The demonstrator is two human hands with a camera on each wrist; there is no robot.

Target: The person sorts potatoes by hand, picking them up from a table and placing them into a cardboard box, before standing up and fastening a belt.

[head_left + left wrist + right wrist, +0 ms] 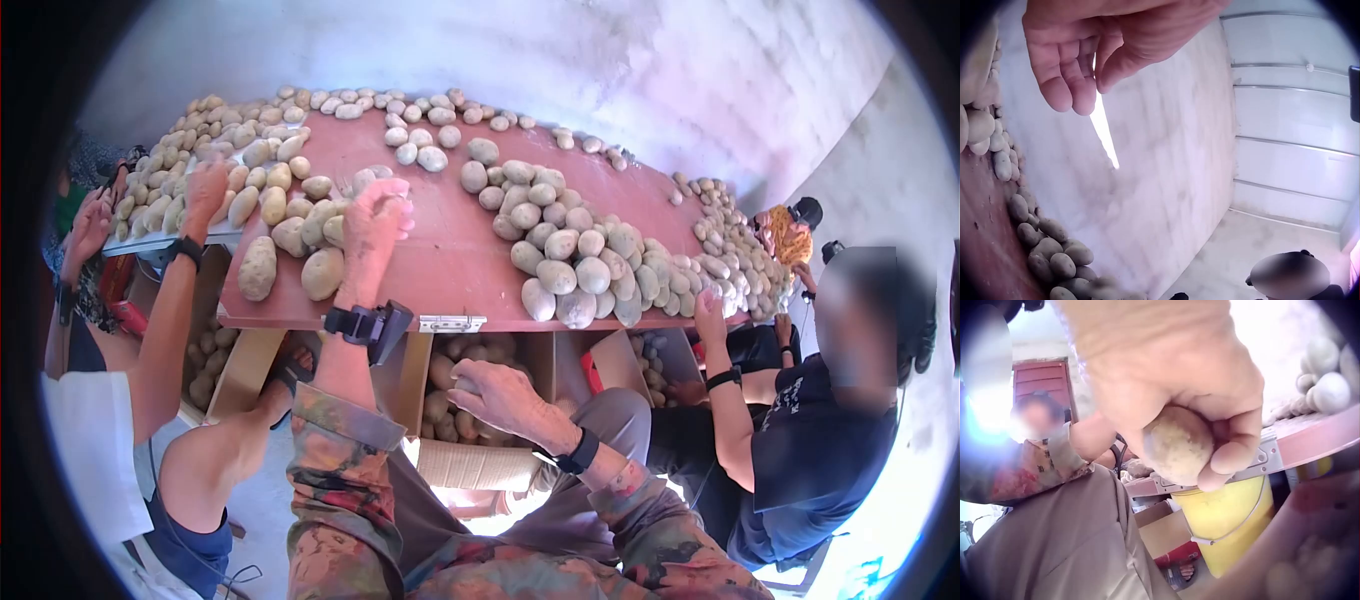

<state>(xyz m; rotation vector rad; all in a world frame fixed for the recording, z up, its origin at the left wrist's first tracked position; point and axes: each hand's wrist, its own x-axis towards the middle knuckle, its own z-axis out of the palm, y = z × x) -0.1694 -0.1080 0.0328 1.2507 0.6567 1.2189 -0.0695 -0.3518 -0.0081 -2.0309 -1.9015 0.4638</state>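
Right hand [505, 400] grips one potato [1180, 447] over cardboard box [478, 465], just off the table's [440, 250] near edge. Left hand [372, 222] loosely curled above the table, apparently holding nothing. Boxed potatoes [480, 350] visible; loose pile [590, 272] remains toward right end: work judged partway.

Potatoes [560, 243] on the surface [440, 260], upper left through right of the frame; wall [500, 45] behind; box [478, 466] with more potatoes below the front edge [503, 325], lower centre.
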